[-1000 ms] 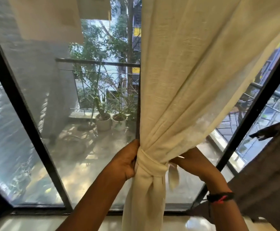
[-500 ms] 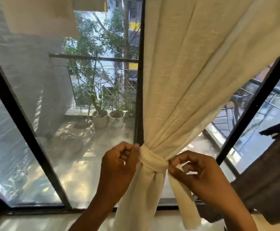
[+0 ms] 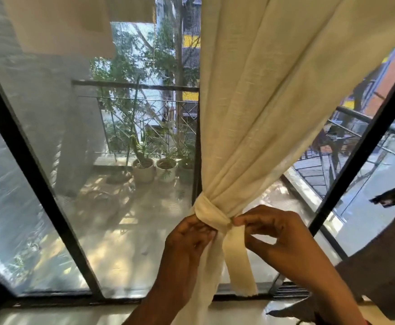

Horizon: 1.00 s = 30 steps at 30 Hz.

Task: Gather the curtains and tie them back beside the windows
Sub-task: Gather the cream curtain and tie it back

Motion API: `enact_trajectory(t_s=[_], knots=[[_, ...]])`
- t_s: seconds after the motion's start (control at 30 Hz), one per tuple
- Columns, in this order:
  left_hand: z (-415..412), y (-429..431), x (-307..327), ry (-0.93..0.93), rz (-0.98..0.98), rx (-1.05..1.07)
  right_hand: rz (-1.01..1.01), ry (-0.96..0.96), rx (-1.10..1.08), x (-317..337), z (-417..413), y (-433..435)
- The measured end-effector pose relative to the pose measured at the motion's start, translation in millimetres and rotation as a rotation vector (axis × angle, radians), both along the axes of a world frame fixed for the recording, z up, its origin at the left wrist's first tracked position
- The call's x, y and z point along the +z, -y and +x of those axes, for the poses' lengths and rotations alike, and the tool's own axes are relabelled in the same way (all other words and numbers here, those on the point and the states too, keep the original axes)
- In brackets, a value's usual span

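A cream curtain (image 3: 274,95) hangs from the upper right and is bunched in front of a black window post (image 3: 197,165). A matching cream tie band (image 3: 209,211) wraps the bunch. Its loose end (image 3: 238,261) hangs down below the wrap. My left hand (image 3: 189,240) has curled fingers on the left underside of the band. My right hand (image 3: 278,238) pinches the band at its right side with thumb and forefinger. The curtain's lower part drops between my two forearms.
Black window frames (image 3: 34,174) slant across the glass on both sides. Outside are a balcony railing (image 3: 135,85) and several potted plants (image 3: 145,170). A dark brown fabric (image 3: 384,266) hangs at the right edge. A pale sill (image 3: 58,313) runs along the bottom.
Both hands came round from behind the bunch to its front. The loose end of the tie now hangs longer below the wrap. My right hand shifted to pinching the band's right side.
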<state>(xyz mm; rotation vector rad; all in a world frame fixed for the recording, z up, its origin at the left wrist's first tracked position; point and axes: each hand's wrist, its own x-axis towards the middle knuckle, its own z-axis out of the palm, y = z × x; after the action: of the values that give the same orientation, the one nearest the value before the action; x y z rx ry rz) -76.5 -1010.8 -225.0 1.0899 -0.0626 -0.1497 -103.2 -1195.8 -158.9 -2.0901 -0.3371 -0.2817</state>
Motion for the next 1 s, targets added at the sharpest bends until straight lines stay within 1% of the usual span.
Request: enact_trajectory(t_s=[0.07,0.17,0.23,0.27,0.33,0.4,0.47,0.53,0.63,0.7,0.77,0.8,0.93,1.0], knots=[[10,6,5,-0.079,-0.111,-0.004,-0.002,0.062,-0.036,2,4,-6],[12,9,6,-0.001,-0.14,-0.149,0.089,0.094,-0.094,5,11,-15],[14,11,3,-0.051,-0.27,-0.196,0.137,0.121,-0.179,3,17,-20],[15,12,1,-0.049,-0.301,-0.205,0.15,0.154,-0.231,1,20,-24],[16,14,0,0.001,-0.271,-0.193,0.132,0.238,-0.345,-4,23,-30],[16,14,1,0.045,-0.221,-0.176,0.076,0.292,-0.4,-9,24,-34],[18,13,-2,0.032,-0.175,-0.15,0.018,0.324,-0.368,-14,23,-36],[21,12,-9,0.021,-0.138,-0.153,-0.093,0.343,-0.303,-17,22,-37],[24,10,-13,0.008,-0.12,-0.112,-0.296,0.239,-0.189,-20,20,-32],[26,11,-11,0.022,-0.126,-0.098,-0.349,0.126,-0.101,-21,17,-27],[29,12,-9,0.019,-0.069,-0.046,-0.382,0.021,-0.046,-20,15,-24],[31,13,-10,0.017,-0.026,-0.015,-0.395,0.016,-0.052,-21,15,-23],[34,16,-12,0.094,0.105,0.04,-0.4,0.097,-0.132,-26,20,-19],[34,15,-11,0.101,0.123,0.072,-0.378,0.132,-0.142,-28,23,-17]])
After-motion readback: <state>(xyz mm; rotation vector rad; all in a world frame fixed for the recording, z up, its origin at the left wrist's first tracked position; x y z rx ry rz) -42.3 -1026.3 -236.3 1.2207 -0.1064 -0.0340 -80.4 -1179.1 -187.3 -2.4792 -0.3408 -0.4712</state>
